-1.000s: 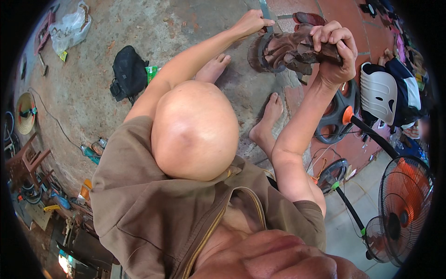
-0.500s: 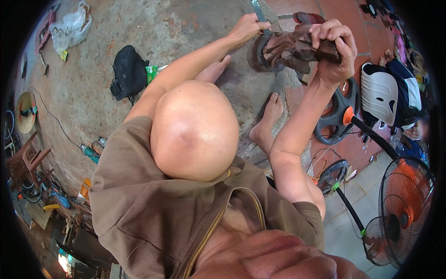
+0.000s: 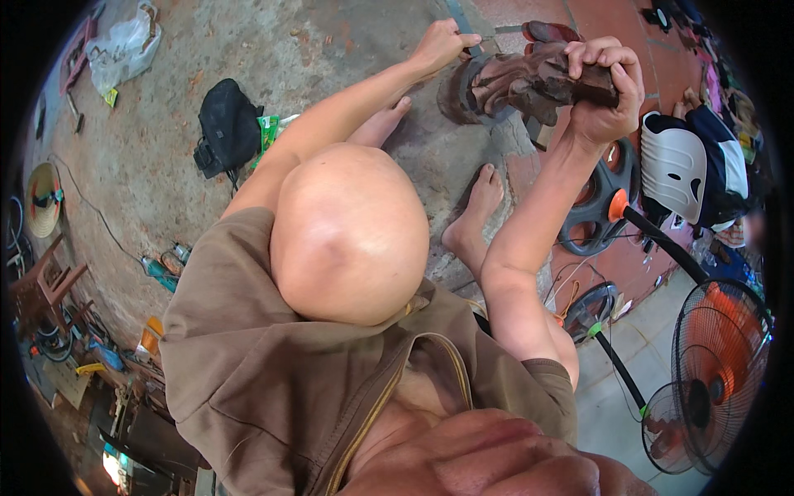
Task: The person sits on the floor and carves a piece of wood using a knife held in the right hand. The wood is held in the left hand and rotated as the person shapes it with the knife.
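Brown workpiece: a dark brown, rough, wood-like piece [image 3: 529, 83] is held up above the concrete floor [image 3: 273, 50], near the floor's far edge in the head view; its round end faces the left hand.
Right hand: the right hand [image 3: 600, 91] is closed tightly over the upper right end of the workpiece and carries its weight.
Left hand: the left hand [image 3: 438, 45] is closed narrowly on a thin, pale tool [image 3: 488, 37] whose tip points at the workpiece; tool type cannot be told.
Slip risk: the tool tip works close to the right hand's fingers; a skid off the rough surface would likely drive it toward them.
Drop risk: the workpiece has no support beneath it; a loosened grip would likely drop it onto the bare foot [image 3: 480, 207] directly below.
Posture risk: the raised knee [image 3: 347, 231] hides part of the left forearm, so control may be limited.
Surroundings: a black wheel rim [image 3: 600, 215] and an orange fan [image 3: 719, 372] crowd the right side; a shifted foot could catch them.
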### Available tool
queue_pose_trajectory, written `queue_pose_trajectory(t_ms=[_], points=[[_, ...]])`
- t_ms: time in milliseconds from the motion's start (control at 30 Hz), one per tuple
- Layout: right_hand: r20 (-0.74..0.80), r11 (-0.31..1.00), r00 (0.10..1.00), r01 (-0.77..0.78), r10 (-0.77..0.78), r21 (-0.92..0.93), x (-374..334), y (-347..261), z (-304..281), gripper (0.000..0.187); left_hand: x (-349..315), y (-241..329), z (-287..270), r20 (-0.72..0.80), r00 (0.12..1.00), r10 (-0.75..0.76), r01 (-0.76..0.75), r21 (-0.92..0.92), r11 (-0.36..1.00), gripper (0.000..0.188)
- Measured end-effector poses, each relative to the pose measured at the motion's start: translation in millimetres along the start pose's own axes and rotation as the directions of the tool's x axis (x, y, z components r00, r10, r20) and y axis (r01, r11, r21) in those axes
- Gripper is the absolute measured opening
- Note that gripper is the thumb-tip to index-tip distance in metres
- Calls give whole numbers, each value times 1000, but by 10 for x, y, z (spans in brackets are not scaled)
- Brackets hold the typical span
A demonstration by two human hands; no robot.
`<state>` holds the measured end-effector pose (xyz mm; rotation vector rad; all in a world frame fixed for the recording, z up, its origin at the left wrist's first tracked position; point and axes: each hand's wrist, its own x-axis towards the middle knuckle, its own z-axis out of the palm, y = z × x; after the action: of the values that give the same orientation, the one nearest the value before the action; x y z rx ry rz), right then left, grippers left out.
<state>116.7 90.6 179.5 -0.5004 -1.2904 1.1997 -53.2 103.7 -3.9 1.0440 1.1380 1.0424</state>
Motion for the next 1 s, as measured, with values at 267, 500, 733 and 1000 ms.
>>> queue_pose_trajectory(t_ms=[267, 500, 733, 1000], points=[[-108, 997, 994, 27, -19, 68, 66, 30, -243, 19, -25, -94, 44, -56, 998, -16, 4, -214, 977, 22], [-132, 999, 991, 39, -34, 36, 72, 54, -253, 20, 63, 0, 60, -59, 997, 46, -48, -28, 998, 21], [-185, 999, 982, 44, -39, 24, 24, 3, -249, 18, -90, 2, 77, -89, 996, -16, -6, -247, 969, 21], [-231, 997, 972, 49, -34, 58, 66, 10, -321, 17, 22, 1, 65, -36, 996, 86, -81, 127, 989, 25]])
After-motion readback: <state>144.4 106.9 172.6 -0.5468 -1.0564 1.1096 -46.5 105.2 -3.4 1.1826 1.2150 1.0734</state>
